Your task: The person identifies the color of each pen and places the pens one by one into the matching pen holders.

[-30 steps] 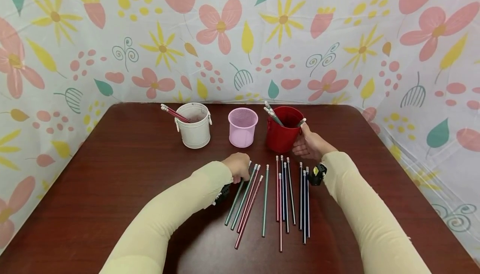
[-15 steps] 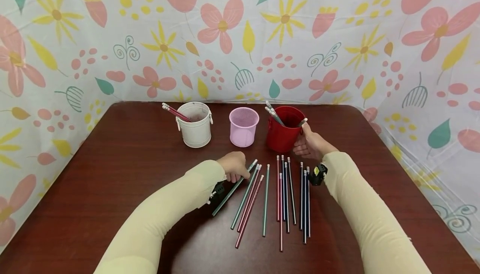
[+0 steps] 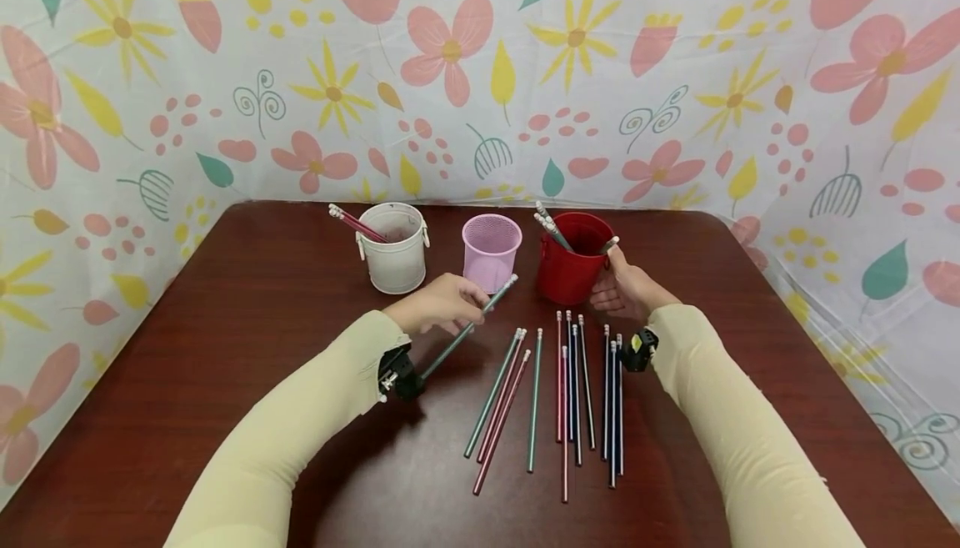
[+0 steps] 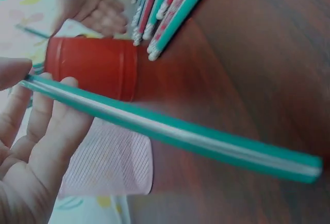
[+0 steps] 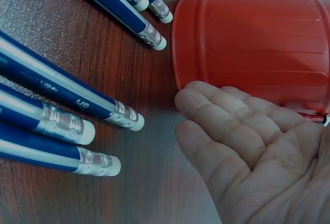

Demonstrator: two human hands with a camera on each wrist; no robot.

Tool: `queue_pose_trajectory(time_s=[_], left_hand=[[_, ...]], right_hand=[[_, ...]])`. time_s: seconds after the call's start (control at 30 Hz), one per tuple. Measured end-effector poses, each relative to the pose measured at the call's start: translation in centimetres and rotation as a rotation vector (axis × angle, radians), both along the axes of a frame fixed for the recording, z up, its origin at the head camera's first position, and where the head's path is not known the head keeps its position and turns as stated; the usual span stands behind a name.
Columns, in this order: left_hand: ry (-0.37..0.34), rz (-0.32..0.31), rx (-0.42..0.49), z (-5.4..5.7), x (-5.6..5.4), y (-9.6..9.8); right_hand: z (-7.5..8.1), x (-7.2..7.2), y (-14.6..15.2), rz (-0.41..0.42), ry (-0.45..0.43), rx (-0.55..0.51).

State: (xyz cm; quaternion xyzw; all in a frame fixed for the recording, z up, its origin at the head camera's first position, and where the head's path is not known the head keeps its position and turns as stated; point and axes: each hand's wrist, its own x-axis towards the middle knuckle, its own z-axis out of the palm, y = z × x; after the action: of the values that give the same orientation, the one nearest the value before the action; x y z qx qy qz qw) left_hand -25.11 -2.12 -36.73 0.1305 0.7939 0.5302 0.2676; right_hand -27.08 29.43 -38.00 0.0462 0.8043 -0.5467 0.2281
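My left hand [image 3: 438, 304] pinches a green pencil [image 4: 180, 131] between thumb and fingers, near its white eraser end. The pencil slants up over the table, eraser towards the pink mesh cup [image 3: 491, 258]. At the red bucket [image 3: 566, 277], my right hand [image 3: 626, 289] rests along the right side, fingers loosely extended and thumb up by the rim. Several green pencils [image 3: 555, 233] lean out of that bucket on the left, and one pencil end [image 3: 611, 243] shows close to the thumb. In the right wrist view, the fingers [image 5: 232, 115] lie beside the bucket wall.
Red, green and dark blue pencils [image 3: 532, 414] lie in a loose row on the brown table [image 3: 187, 381], erasers pointing away. A white bucket [image 3: 395, 260] with several red pencils [image 3: 356, 221] stands at the back left. A floral cloth [image 3: 480, 72] hangs behind.
My left hand has drawn the green pencil leftwards out of the row, then lifted it towards the cups. The right hand stays at the red bucket.
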Motion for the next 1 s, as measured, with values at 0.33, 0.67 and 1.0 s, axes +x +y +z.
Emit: queue_pose_trajectory(time_s=[0.33, 0.67, 1.0], left_hand=[[0.060, 0.250, 0.246, 3.0, -0.1, -3.0], [0.280, 0.645, 0.805, 4.4, 0.2, -2.4], [0.366, 0.686, 0.987, 6.6, -0.2, 1.5]], right_hand=[[0.0, 0.1, -0.2, -0.026, 0.005, -0.009], [0.0, 0.2, -0.2, -0.033, 0.005, -0.001], [-0.2, 0.0, -0.2, -0.025, 0.000, -0.011]])
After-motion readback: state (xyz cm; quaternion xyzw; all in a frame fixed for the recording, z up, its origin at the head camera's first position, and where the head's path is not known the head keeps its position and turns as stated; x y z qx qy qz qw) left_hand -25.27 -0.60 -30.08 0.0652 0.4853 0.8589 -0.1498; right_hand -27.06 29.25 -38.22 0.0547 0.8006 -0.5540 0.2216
